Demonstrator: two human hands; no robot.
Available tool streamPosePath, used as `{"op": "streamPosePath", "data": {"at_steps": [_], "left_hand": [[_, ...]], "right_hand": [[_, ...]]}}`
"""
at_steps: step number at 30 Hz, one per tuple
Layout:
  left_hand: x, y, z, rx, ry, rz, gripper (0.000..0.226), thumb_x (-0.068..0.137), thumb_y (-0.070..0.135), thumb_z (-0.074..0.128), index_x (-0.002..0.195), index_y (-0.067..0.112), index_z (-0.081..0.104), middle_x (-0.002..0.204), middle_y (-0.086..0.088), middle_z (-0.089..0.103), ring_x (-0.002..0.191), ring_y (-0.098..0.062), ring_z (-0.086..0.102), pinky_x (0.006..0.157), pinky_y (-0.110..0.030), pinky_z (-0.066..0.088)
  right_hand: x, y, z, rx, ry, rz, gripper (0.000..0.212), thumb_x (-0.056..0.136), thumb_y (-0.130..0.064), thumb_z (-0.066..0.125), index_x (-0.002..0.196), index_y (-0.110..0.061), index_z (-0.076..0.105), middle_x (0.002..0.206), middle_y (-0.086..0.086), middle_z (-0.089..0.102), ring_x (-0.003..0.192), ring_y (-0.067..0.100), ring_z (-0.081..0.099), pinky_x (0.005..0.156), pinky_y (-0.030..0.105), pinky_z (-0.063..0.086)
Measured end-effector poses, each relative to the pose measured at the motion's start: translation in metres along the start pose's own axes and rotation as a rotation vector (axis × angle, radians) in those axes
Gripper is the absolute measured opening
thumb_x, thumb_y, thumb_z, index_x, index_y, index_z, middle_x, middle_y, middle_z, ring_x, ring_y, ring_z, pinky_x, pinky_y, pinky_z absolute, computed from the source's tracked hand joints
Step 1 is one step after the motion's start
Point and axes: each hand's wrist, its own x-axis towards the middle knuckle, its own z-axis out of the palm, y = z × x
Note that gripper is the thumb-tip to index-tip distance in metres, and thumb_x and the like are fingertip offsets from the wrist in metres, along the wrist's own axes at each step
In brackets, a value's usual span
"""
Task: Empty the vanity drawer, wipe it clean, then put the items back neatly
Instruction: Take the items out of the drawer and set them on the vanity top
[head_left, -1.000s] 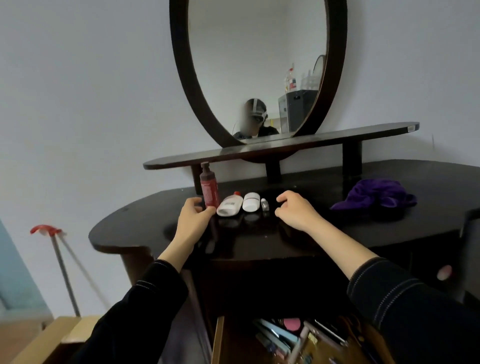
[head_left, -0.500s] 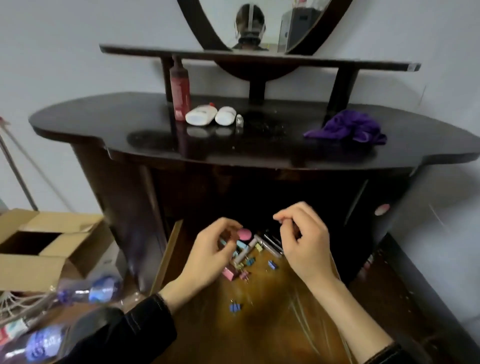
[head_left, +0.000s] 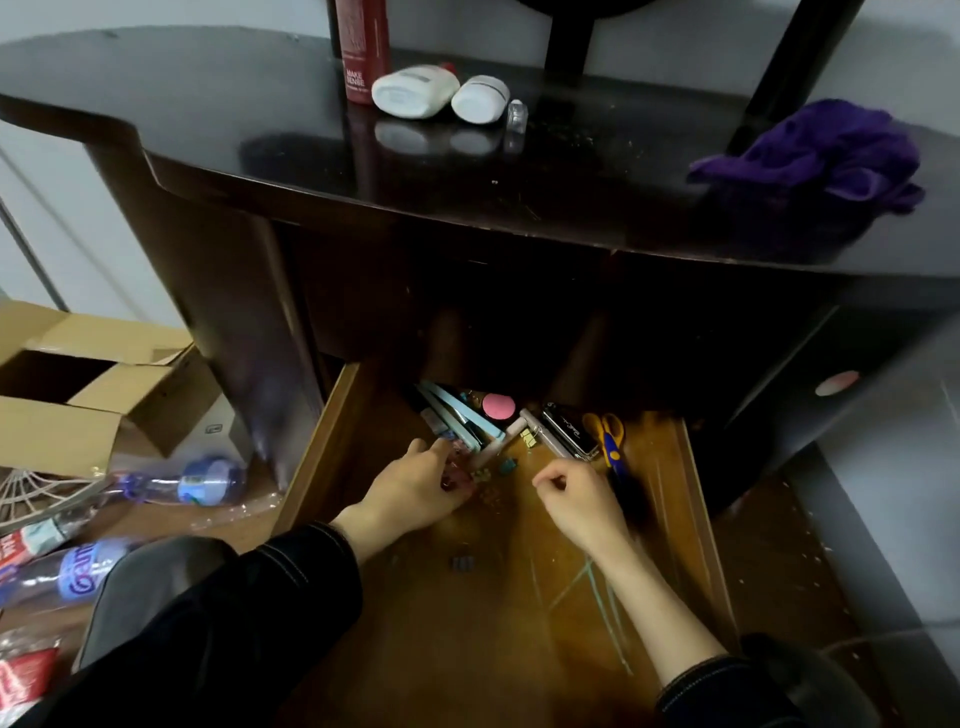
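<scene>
Fingers (head_left: 440, 448) perhaps on clips (head_left: 483, 475), glossy vanity top (head_left: 260, 130)

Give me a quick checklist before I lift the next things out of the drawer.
1. Drawer open far enough: ok.
2. Drawer emptied: not ok; tubes, pink compact, black case and scissors lie at its back.
3. Bare room on vanity top: ok.
4. Purple cloth ready on the top: ok.
5. Left hand gripping the small clips: cannot tell.
6. Right hand free: cannot tell; fingers curled.
</scene>
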Motion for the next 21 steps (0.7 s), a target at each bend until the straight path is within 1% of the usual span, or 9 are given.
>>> {"op": "streamPosePath", "data": {"at_steps": [3,6,8,11,13,15,17,19,21], "left_hand": [[0.002,0.004,0.009,-0.066,0.023,-0.033,0.048,0.092,0.045,0.063,0.131,0.021,0.047,0.108,0.0,0.066,0.091,-0.021,0.067,0.075,-0.038,0.058],[0.003,0.009,0.009,-0.186,0.056,-0.058,0.028,0.093,0.025,0.063,0.119,0.018,0.055,0.099,0.001,0.068,0.082,-0.02,0.067,0.065,-0.038,0.059],[0.003,0.009,0.006,-0.239,0.094,-0.074,0.016,0.089,0.012,0.062,0.105,0.017,0.06,0.092,0.004,0.068,0.082,-0.02,0.067,0.066,-0.038,0.059],[0.002,0.009,-0.002,-0.295,0.136,-0.079,0.02,0.086,0.0,0.057,0.096,0.016,0.062,0.092,0.001,0.066,0.083,-0.021,0.065,0.068,-0.039,0.058],[0.001,0.01,-0.01,-0.349,0.175,-0.088,0.022,0.082,-0.001,0.055,0.096,0.015,0.062,0.091,-0.002,0.065,0.079,-0.022,0.064,0.062,-0.038,0.054],[0.0,0.011,-0.018,-0.446,0.229,-0.1,0.022,0.079,-0.001,0.052,0.089,0.016,0.063,0.083,-0.002,0.065,0.067,-0.018,0.062,0.05,-0.029,0.046],[-0.003,0.01,-0.025,-0.547,0.292,-0.117,0.023,0.079,-0.001,0.051,0.081,0.017,0.064,0.071,0.0,0.065,0.057,-0.011,0.058,0.044,-0.019,0.039],[-0.007,0.009,-0.03,-0.649,0.323,-0.133,0.026,0.081,-0.002,0.05,0.079,0.015,0.068,0.064,-0.005,0.065,0.056,-0.013,0.058,0.048,-0.021,0.042],[-0.01,0.009,-0.033,-0.732,0.336,-0.148,0.026,0.083,-0.004,0.049,0.079,0.009,0.071,0.061,-0.012,0.064,0.06,-0.018,0.06,0.063,-0.03,0.049]], "right_hand": [[0.002,0.006,0.003,-0.01,-0.015,0.027,0.015,0.1,-0.021,0.059,0.093,-0.031,0.068,0.083,-0.025,0.059,0.075,-0.009,0.053,0.057,0.009,0.038],[0.002,0.007,0.009,-0.004,-0.043,0.016,0.014,0.1,-0.023,0.058,0.099,-0.029,0.071,0.09,-0.02,0.065,0.079,-0.006,0.057,0.061,0.01,0.042],[0.0,0.004,0.012,0.022,-0.064,0.0,0.015,0.1,-0.024,0.058,0.101,-0.03,0.071,0.093,-0.02,0.067,0.084,-0.003,0.06,0.066,0.013,0.047],[-0.003,0.002,0.017,0.023,-0.1,-0.029,0.014,0.1,-0.025,0.058,0.102,-0.031,0.07,0.095,-0.019,0.067,0.088,0.0,0.062,0.068,0.014,0.047],[-0.006,0.001,0.02,0.04,-0.1,-0.035,0.015,0.1,-0.024,0.058,0.107,-0.029,0.07,0.1,-0.015,0.069,0.091,0.004,0.065,0.074,0.021,0.054],[-0.008,0.0,0.021,0.055,-0.077,-0.037,0.019,0.101,-0.023,0.058,0.118,-0.025,0.066,0.109,-0.009,0.07,0.097,0.009,0.067,0.08,0.027,0.058],[-0.009,-0.001,0.024,0.024,-0.068,-0.058,0.027,0.101,-0.025,0.058,0.128,-0.025,0.06,0.114,-0.009,0.067,0.098,0.008,0.065,0.08,0.024,0.056],[-0.01,-0.004,0.026,-0.046,-0.076,-0.096,0.032,0.101,-0.03,0.059,0.132,-0.028,0.055,0.114,-0.011,0.063,0.095,0.005,0.063,0.076,0.021,0.054],[-0.01,-0.008,0.029,-0.146,-0.075,-0.151,0.033,0.1,-0.035,0.059,0.132,-0.028,0.055,0.12,-0.011,0.057,0.1,0.007,0.062,0.079,0.026,0.056]]}}
